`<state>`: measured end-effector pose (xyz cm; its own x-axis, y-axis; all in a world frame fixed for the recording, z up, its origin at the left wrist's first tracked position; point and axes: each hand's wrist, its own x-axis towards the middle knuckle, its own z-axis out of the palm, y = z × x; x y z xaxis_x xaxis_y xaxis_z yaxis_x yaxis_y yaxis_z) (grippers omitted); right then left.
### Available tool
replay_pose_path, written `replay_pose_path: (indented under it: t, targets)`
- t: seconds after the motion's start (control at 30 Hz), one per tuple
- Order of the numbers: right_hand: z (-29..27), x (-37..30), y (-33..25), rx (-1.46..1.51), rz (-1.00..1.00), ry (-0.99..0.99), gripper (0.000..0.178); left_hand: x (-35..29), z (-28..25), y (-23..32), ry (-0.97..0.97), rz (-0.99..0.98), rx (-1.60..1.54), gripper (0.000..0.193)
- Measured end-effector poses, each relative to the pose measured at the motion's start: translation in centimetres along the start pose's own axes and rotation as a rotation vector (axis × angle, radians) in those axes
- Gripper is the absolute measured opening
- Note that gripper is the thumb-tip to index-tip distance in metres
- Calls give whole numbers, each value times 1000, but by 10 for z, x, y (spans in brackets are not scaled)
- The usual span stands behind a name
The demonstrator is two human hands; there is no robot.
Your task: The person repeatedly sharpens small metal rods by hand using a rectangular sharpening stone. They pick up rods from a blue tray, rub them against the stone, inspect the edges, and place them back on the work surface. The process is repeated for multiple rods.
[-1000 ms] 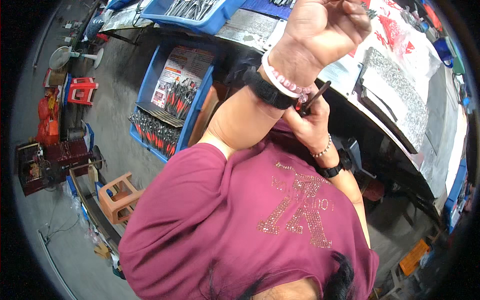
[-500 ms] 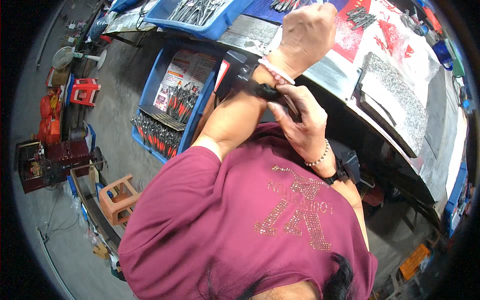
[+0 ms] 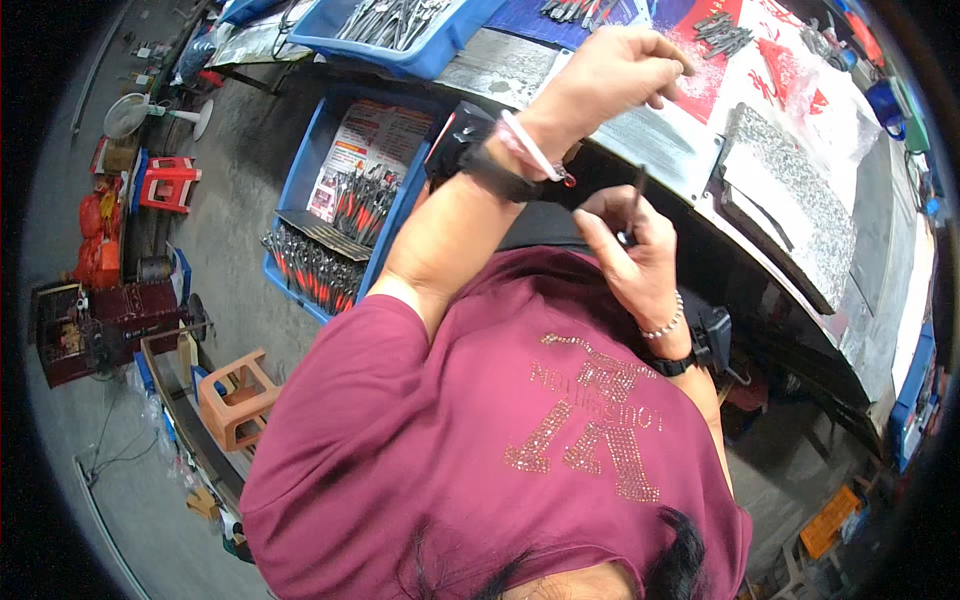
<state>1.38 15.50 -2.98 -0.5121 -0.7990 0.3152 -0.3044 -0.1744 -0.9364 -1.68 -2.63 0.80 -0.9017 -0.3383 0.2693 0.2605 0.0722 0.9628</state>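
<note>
My left hand (image 3: 612,78) reaches over the front edge of the bench, its fingers loosely bent and apart with nothing visible in them. A pink-and-white bracelet (image 3: 530,148) and a black strap (image 3: 500,180) with a dark device circle that wrist. Below it, in front of my chest, my right hand (image 3: 640,262) is closed on a thin dark piece (image 3: 638,190) that sticks up between thumb and fingers; its exact kind cannot be made out. A beaded bracelet (image 3: 664,318) and another black strap (image 3: 672,366) are on the right wrist.
A blue bin (image 3: 290,215) with red-and-black handled tools (image 3: 362,210) stands left of my arm. On the bench sit a blue tray (image 3: 425,62) of metal parts, a red sheet (image 3: 700,85), dark pieces (image 3: 722,36) and a speckled slab (image 3: 790,200). A brown stool (image 3: 235,400) stands lower left.
My right hand has come away from the left wrist, moving slightly right with the dark piece. The left hand has loosened from a fist and turned, its wrist a little lower.
</note>
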Motion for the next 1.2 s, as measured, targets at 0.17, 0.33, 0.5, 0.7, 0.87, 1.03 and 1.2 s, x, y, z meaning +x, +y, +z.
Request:
replay_pose_path:
  t: [0.17,0.33,0.5,0.7,0.87,1.03,1.2]
  targets:
    - [-22,-28,-8,418,404,-24,8,-23,-35,20,31,-436,-521,17]
    - [-22,-44,5,183,351,-256,15,-42,-46,12,38,277,1022,17]
    - [-23,-51,9,204,496,-202,16,-41,-59,5,-74,-8,754,18]
    - [-39,-53,2,210,523,-91,12,-24,-62,-5,-79,27,863,17]
    - [-47,-57,3,216,533,-57,16,-6,-65,-7,-79,-53,858,16]
    - [-54,-52,14,239,554,-55,18,8,-58,-10,-80,-8,960,13]
    - [-62,-48,22,174,521,-6,20,20,-47,-14,-127,267,1117,8]
